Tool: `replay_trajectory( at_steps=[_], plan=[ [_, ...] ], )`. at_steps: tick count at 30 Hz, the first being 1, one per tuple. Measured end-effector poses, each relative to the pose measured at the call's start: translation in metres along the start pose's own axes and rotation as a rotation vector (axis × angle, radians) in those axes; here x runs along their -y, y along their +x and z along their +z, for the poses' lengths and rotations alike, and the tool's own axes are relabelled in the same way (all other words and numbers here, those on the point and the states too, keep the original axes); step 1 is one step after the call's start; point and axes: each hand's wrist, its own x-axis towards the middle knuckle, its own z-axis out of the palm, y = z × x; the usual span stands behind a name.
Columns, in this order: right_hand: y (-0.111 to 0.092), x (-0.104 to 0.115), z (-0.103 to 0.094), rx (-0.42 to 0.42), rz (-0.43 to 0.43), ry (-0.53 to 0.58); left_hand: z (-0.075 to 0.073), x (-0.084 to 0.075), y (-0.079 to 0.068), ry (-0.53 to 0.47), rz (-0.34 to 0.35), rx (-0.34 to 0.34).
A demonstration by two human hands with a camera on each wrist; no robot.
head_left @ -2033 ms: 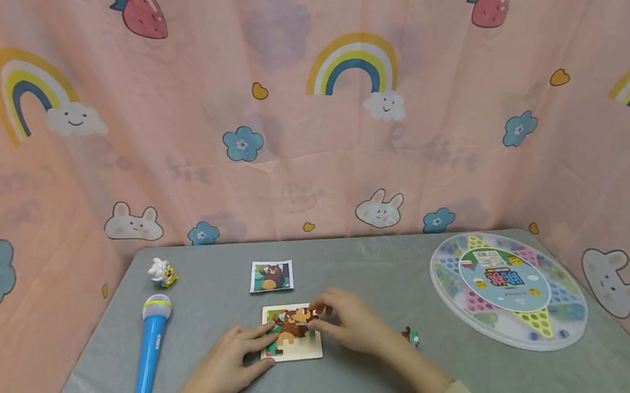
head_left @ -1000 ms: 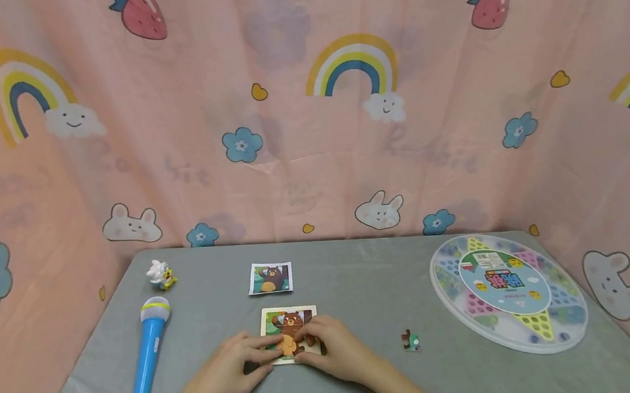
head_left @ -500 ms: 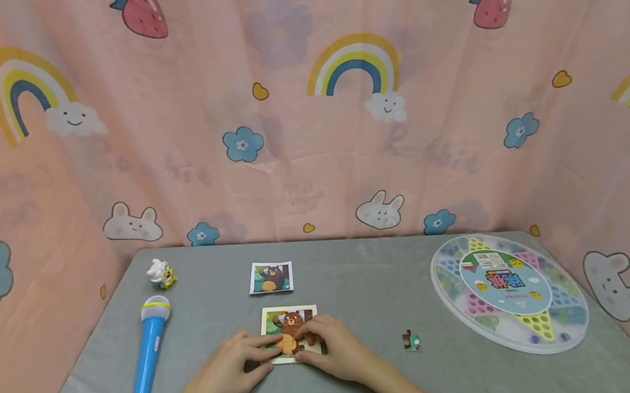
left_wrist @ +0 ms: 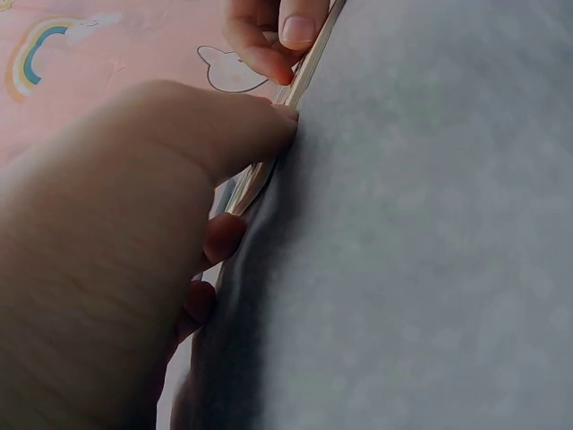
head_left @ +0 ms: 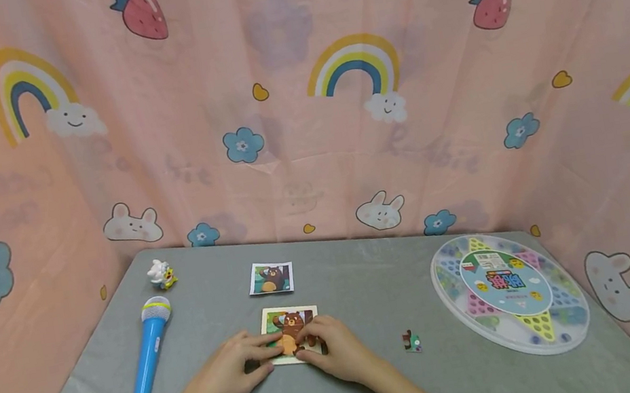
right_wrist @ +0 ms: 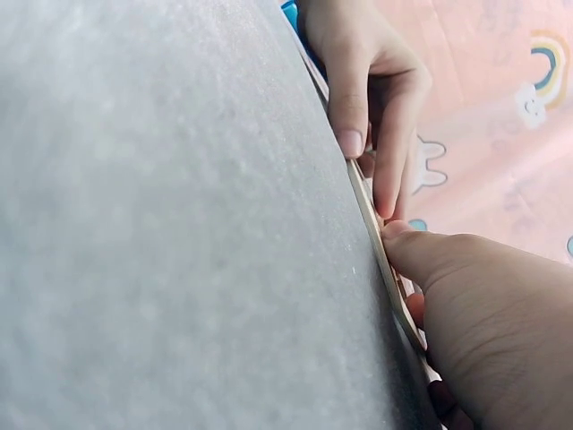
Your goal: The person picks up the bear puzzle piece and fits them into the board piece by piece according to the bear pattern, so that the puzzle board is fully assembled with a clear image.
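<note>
A small wooden jigsaw puzzle board with a brown bear picture lies flat on the table. My left hand holds its left side, index finger across the picture and thumb at the near edge. In the right wrist view, the left thumb presses that edge. My right hand pinches a brown puzzle piece at the board's right part, the piece largely covered by the fingers. Whether it sits in the frame I cannot tell. One loose puzzle piece lies to the right of the right hand.
Behind the board lies a bear picture card. A blue toy microphone and a small white-and-yellow figurine are on the left. At the right rests a round Chinese checkers box. A pink patterned curtain rises behind the grey table.
Since two seconds ago, my right hand has come from the board's upper right down to its lower right, and more of the bear picture shows. The last half second shows almost no movement.
</note>
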Motion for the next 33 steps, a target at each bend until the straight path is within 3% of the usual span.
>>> replay_trajectory(
  at_steps=[11,17,20,23,28,33],
  plan=[
    [0.001,-0.001,0.000,0.013,0.008,0.012,0.002,0.001,-0.001,0.053,-0.040,0.008],
    [0.003,0.000,-0.008,0.052,0.030,0.126,0.002,0.002,-0.001,0.051,-0.044,0.000],
    [0.004,0.004,-0.019,0.082,0.052,0.207,0.003,0.002,-0.001,0.059,-0.050,-0.001],
    [0.004,0.006,-0.034,0.092,0.065,0.220,0.002,0.001,0.000,0.065,-0.067,0.005],
    [-0.005,-0.004,-0.061,0.059,0.080,0.126,0.003,-0.001,0.001,0.055,-0.087,0.009],
    [-0.027,-0.027,-0.084,-0.033,0.093,0.056,0.003,0.000,0.000,0.041,-0.092,0.005]
  ],
)
